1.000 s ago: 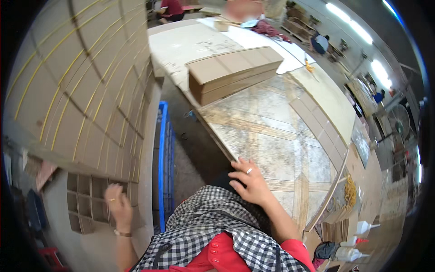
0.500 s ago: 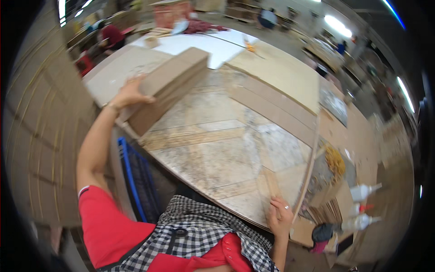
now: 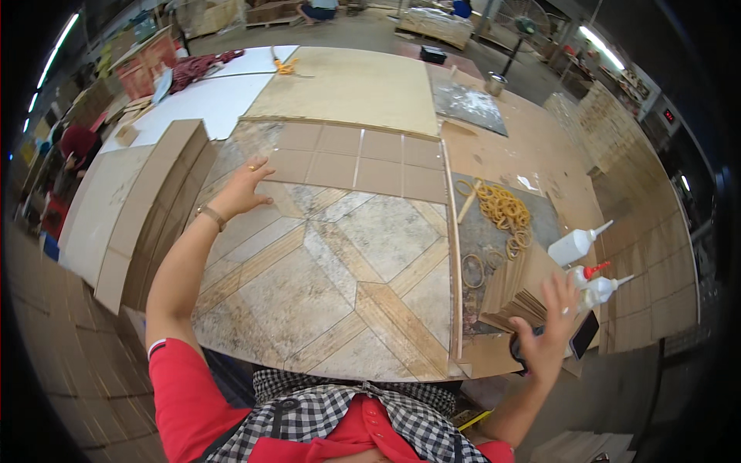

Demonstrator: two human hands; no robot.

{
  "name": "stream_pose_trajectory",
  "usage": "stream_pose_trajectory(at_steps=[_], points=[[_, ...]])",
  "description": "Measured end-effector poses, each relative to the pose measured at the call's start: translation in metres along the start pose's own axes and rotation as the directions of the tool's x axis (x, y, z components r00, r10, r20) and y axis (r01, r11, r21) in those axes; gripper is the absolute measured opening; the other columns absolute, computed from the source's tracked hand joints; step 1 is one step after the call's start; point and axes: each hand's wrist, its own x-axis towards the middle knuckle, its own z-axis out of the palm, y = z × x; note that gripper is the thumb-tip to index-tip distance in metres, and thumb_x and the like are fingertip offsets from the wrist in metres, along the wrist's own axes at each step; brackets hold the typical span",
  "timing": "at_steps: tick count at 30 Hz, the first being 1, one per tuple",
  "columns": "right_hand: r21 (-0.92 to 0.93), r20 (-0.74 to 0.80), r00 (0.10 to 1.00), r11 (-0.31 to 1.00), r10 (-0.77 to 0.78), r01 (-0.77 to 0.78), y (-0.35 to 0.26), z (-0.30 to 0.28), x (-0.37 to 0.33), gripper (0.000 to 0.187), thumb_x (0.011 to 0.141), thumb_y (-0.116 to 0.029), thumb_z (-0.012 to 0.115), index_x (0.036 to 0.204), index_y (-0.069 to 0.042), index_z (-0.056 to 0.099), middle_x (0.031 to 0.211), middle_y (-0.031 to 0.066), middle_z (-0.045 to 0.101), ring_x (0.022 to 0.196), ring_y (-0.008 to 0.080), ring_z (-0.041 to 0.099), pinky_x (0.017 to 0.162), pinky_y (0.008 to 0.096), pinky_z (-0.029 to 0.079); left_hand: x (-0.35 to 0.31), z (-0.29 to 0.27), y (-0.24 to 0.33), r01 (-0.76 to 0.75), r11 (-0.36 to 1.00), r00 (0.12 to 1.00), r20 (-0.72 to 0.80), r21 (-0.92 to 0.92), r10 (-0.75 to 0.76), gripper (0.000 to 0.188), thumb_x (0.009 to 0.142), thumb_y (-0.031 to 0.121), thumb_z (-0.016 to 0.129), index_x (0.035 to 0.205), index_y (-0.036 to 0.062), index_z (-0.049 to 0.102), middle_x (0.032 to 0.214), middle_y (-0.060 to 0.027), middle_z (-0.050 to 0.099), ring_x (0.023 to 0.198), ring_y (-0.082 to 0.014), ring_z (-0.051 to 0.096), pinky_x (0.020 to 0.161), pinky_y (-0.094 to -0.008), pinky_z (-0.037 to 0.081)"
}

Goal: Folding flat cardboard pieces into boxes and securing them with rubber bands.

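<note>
My left hand (image 3: 241, 193) is held out with fingers apart, holding nothing, over the far left part of a patterned board (image 3: 324, 262). Just beyond it, flat brown cardboard pieces (image 3: 336, 166) lie in two rows along the board's far side. To the right, my right hand (image 3: 549, 328) has its fingers spread and nothing in it. It is nearest to a leaning stack of cardboard pieces (image 3: 513, 285); whether it touches them I cannot tell. A dark object behind its wrist is partly hidden.
Long brown cardboard stacks (image 3: 166, 204) stand at the left. White nozzle bottles (image 3: 573, 247), a dark phone-like slab (image 3: 584, 336) and yellow rubber bands (image 3: 502, 208) lie at the right. A thin strip (image 3: 454, 270) edges the board. A pale panel (image 3: 355, 85) lies beyond.
My left hand has left the long cardboard stack and moved right over the board. My right hand has lifted off the board's near right corner and moved right. The view has turned right.
</note>
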Motion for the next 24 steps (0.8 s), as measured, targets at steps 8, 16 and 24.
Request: stream_pose_trajectory(at_steps=[8, 16, 24], points=[[0.135, 0.536, 0.789, 0.893, 0.298, -0.429, 0.101, 0.018, 0.01, 0.115, 0.044, -0.022, 0.088, 0.142, -0.004, 0.03, 0.145, 0.0201, 0.033, 0.135, 0.0337, 0.029, 0.112, 0.0393, 0.025, 0.059, 0.054, -0.023, -0.129, 0.991, 0.98, -0.15, 0.032, 0.132, 0.046, 0.076, 0.029, 0.071, 0.114, 0.0064, 0.058, 0.132, -0.0152, 0.048, 0.124, -0.0312, 0.042, 0.1, -0.0424, 0.036], [0.003, 0.594, 0.732, 0.909, 0.333, -0.416, 0.096, 0.011, 0.04, 0.112, 0.043, -0.025, 0.09, 0.139, -0.005, 0.036, 0.138, 0.0184, 0.043, 0.127, 0.0359, 0.039, 0.107, 0.0412, 0.032, 0.044, 0.064, 0.002, 0.255, 0.956, 0.928, -0.314, 0.142, -0.201, 0.04, 0.083, 0.039, 0.064, 0.093, 0.0014, 0.06, 0.089, -0.0139, 0.065, 0.074, -0.0273, 0.061, 0.062, -0.0381, 0.047], [0.384, 0.505, 0.818, 0.777, 0.276, -0.499, 0.103, 0.01, 0.02, 0.108, 0.047, -0.025, 0.089, 0.139, -0.003, 0.037, 0.137, 0.0154, 0.046, 0.128, 0.0275, 0.041, 0.108, 0.0366, 0.03, 0.093, 0.085, 0.021, -0.015, -0.387, 0.801, 0.22, -0.922, -0.557, 0.051, 0.095, 0.045, 0.047, 0.122, 0.0017, 0.047, 0.12, -0.0155, 0.055, 0.105, -0.029, 0.058, 0.087, -0.047, 0.05]])
